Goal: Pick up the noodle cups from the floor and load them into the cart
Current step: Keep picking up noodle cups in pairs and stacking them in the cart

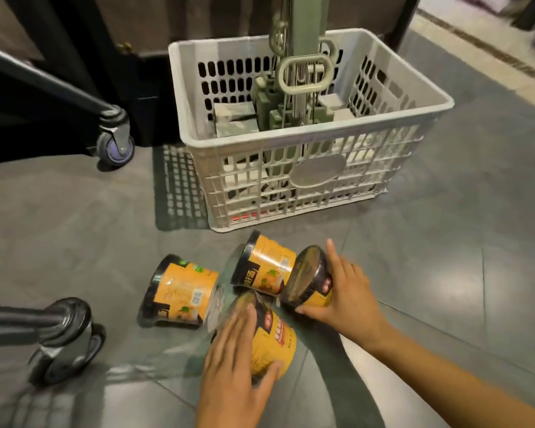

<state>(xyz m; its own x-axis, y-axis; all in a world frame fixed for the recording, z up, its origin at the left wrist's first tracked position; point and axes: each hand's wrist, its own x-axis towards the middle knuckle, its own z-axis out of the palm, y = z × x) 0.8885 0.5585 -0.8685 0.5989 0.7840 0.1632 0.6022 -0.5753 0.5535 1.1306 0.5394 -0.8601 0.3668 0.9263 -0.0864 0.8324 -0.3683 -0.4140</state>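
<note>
Several yellow-and-black noodle cups lie on the grey tiled floor. One cup (179, 293) rests on its side at the left, and a second cup (264, 264) lies tipped behind the others. My left hand (235, 362) wraps around a third cup (274, 341) nearest me. My right hand (348, 291) grips a fourth cup (309, 281), its dark lid facing left. Of the cart only two castor wheels show, one at the lower left (70, 338) and one at the upper left (115, 145), with black frame bars.
A grey slotted plastic crate (309, 135) stands on the floor just beyond the cups, holding grey-green boxes and a metal handle assembly. Dark furniture lines the back. Open tile floor lies to the right.
</note>
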